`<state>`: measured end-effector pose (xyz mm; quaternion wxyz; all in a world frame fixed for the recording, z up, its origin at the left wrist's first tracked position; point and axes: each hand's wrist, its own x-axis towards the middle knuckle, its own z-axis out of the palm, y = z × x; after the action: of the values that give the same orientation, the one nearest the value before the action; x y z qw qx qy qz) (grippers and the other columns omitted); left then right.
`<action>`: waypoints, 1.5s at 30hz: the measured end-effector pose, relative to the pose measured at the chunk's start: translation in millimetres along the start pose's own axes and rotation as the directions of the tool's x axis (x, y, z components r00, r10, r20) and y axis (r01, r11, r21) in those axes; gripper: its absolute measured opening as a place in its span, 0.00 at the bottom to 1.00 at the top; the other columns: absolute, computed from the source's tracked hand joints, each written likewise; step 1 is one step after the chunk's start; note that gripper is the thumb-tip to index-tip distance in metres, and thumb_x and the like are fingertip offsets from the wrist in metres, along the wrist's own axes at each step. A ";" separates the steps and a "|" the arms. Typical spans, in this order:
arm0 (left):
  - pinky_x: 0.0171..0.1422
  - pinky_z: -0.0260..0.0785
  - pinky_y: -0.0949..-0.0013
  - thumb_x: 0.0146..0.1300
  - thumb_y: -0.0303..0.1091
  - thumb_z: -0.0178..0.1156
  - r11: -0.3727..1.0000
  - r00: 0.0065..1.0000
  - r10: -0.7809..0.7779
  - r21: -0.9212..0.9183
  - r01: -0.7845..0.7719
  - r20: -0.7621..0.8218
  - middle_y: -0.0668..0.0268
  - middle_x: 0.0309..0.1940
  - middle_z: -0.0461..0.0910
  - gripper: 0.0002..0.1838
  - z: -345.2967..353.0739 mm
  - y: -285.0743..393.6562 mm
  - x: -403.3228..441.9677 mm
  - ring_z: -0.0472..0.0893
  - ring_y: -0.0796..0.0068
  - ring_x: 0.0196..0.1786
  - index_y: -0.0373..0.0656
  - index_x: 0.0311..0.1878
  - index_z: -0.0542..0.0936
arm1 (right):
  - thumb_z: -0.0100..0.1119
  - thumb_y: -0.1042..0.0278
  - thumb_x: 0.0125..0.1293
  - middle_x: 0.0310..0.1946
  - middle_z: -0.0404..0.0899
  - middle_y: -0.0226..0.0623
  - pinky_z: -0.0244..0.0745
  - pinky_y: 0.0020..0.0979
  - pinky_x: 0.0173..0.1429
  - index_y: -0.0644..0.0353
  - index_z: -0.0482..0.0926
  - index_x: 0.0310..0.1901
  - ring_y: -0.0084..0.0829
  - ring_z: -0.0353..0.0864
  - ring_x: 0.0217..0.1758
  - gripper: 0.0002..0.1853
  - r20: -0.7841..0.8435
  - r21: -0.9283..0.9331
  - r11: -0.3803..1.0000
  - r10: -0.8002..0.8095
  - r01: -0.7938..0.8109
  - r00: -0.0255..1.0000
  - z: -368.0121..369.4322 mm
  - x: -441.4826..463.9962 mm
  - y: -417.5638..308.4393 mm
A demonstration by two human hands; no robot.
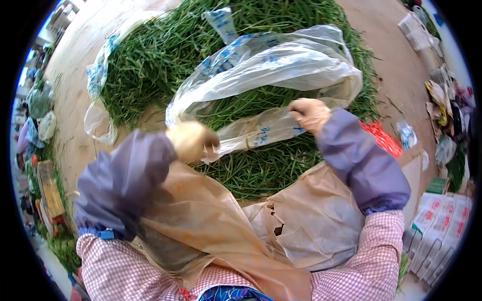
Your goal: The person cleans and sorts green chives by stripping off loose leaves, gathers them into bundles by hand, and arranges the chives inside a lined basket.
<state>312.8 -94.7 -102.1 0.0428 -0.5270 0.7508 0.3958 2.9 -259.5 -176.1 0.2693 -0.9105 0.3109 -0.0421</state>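
A large clear plastic bag [281, 65] with blue print lies spread in front of me, its mouth gaping toward me. Long green grass-like stalks [256, 105] show inside it. My right hand [310, 114] is closed on the near rim of the bag. Farther left, my left hand [193, 142] is curled round the rim's other end, somewhat blurred, with a loose plastic edge below its fingers. Beneath and behind the bag spreads a big heap of the same green stalks [155, 65]. A brownish plastic apron sheet [211, 210] covers my lap.
Red plastic strips [382, 139] and a small crumpled bag [406, 135] lie at the right. White printed boxes [442, 220] stand at the lower right. Another clear bag [100, 120] rests by the heap's left edge. Filled bags [41, 103] line the far left.
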 end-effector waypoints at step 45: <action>0.73 0.53 0.70 0.44 0.17 0.42 0.485 0.653 -0.723 -0.838 0.250 -0.223 0.52 0.63 0.69 0.42 89.1 -127.8 -52.7 0.67 0.63 0.68 0.43 0.71 0.60 | 0.67 0.68 0.50 0.52 0.74 0.49 0.73 0.39 0.58 0.45 0.57 0.71 0.50 0.75 0.56 0.45 0.559 -0.076 0.978 -0.121 0.196 0.820 124.2 129.0 -61.1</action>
<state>410.1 -14.5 -207.8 -0.2794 -0.7849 0.3017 0.4636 170.0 -237.3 -261.9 0.2829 -0.9223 0.1451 0.2196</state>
